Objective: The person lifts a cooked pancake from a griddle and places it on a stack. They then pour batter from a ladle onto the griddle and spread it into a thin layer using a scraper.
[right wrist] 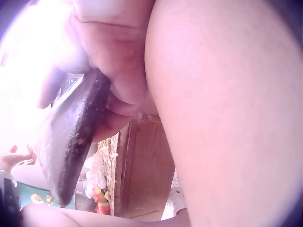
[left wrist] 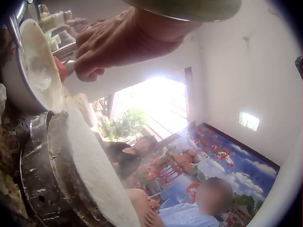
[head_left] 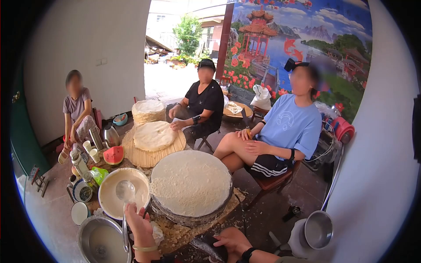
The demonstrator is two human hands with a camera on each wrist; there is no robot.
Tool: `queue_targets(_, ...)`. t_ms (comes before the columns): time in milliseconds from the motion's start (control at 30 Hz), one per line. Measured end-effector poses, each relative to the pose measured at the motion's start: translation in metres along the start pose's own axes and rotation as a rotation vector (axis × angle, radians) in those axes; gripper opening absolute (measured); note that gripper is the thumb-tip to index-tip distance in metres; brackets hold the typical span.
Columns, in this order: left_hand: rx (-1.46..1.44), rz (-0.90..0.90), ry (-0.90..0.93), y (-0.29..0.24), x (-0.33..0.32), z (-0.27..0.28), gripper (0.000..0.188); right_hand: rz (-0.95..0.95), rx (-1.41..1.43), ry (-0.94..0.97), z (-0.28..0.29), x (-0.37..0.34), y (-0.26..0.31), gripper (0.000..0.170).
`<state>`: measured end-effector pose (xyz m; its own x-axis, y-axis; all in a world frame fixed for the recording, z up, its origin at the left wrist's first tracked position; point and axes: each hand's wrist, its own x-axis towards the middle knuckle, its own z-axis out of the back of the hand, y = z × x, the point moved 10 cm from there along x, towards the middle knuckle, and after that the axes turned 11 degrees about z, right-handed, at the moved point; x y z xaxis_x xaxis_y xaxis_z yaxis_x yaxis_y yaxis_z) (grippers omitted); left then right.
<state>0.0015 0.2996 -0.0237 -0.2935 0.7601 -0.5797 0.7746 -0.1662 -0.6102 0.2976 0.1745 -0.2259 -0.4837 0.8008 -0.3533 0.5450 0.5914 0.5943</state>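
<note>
My left hand [head_left: 141,225] grips the handle of a metal ladle [head_left: 126,190], whose bowl sits in the pale batter of a white basin [head_left: 103,206]. My right hand [head_left: 232,243] holds a dark, flat, wedge-shaped scraper [right wrist: 75,137] low at the near edge, its grip partly hidden by the fingers. Between and beyond the hands stands a round griddle [head_left: 190,182], covered with a thin pale layer of batter that looks rough and crumbly on its near left part. In the left wrist view, the griddle's thick dark side [left wrist: 61,175] shows below my left hand.
A steel pot [head_left: 83,241] of pale liquid stands near left. Beyond it are bottles, cups and watermelon [head_left: 113,155]. A flatbread [head_left: 153,135] lies on a woven mat, a stack [head_left: 149,112] behind. Three people sit around; one touches the flatbread. A steel saucepan [head_left: 319,230] stands right.
</note>
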Motion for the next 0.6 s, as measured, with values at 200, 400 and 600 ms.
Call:
queue_targets(200,0.013,-0.009,0.001,0.001,0.001,-0.001,0.048,-0.002,-0.003,0.000,0.001,-0.001,0.002,0.050)
queue_targets(400,0.049,-0.047,0.025,-0.002,-0.007,-0.005,0.045,-0.002,-0.007,0.001,0.001,-0.003,0.003,0.050)
queue_targets(600,0.026,-0.024,0.011,0.001,-0.007,-0.003,0.047,-0.006,-0.010,0.004,0.000,-0.002,0.003,0.050)
